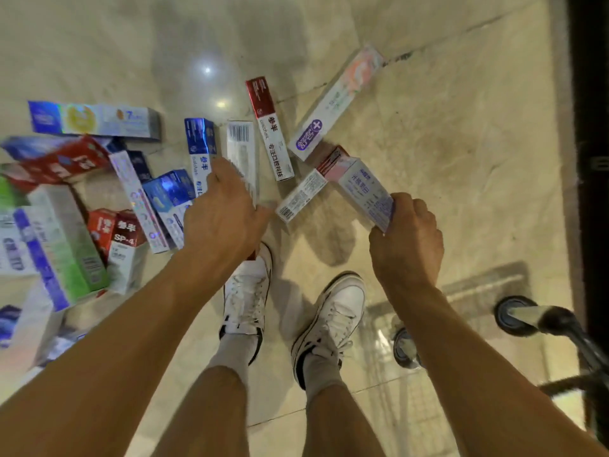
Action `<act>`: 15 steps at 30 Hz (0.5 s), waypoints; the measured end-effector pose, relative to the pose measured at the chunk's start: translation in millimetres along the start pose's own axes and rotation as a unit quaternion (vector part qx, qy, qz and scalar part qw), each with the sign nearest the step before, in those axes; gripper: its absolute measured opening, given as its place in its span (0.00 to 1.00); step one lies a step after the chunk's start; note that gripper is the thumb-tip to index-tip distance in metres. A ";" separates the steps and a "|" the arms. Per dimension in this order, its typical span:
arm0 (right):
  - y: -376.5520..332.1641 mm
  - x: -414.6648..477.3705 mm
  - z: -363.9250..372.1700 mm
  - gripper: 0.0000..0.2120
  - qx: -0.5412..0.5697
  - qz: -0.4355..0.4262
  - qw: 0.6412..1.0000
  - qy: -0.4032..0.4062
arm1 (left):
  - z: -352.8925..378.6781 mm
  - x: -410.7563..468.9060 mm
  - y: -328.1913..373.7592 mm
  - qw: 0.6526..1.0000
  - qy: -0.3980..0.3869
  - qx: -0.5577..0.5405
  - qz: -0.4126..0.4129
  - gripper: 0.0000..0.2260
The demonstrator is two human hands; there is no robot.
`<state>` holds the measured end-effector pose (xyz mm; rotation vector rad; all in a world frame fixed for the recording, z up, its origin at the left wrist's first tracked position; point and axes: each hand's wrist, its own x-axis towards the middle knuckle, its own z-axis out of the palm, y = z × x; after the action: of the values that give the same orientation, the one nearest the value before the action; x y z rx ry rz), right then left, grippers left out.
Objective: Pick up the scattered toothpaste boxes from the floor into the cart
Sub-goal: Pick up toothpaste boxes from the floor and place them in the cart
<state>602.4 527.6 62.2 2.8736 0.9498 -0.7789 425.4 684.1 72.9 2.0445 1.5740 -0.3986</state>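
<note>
Gathering step: the right hand (405,239) has its grip closed on a white-and-pink cardboard toothpaste box (362,189), the left hand (224,212) reaches open over a white barcode-printed cardboard box (242,150) on the floor (445,110), and probably must pinch it next, then load the metal cart (566,328).

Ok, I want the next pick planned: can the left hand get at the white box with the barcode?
Probably yes. The left hand is open over the near end of the white barcode box, which lies flat with nothing on top; the blue box and red box either side leave gaps.
</note>
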 end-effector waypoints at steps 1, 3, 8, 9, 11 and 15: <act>-8.2 -12.6 -25.4 0.20 0.019 0.010 1.000 -0.009 | -23.0 -11.9 7.9 1.000 -0.003 0.015 0.008 0.33; -24.0 -38.1 -80.9 0.20 0.052 0.025 0.998 -0.031 | -76.4 -39.5 27.2 0.999 -0.009 0.030 0.024 0.35; -58.8 -103.8 -241.2 0.20 0.080 0.032 0.996 -0.018 | -236.2 -123.3 94.6 0.998 -0.001 -0.008 0.063 0.30; -64.5 -116.1 -276.1 0.20 0.085 0.036 0.996 -0.011 | -268.2 -141.2 108.0 0.997 0.010 -0.018 0.075 0.28; -71.7 -143.1 -344.4 0.19 0.102 0.032 0.994 0.008 | -329.9 -177.7 134.9 0.996 0.019 -0.016 0.091 0.26; -76.3 -206.8 -468.2 0.16 0.134 0.033 0.989 0.052 | -439.9 -256.3 178.8 0.989 0.048 0.037 0.134 0.31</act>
<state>628.8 553.1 578.3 3.1869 0.8097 -0.8153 488.5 695.2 608.7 2.3248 1.3294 -0.2648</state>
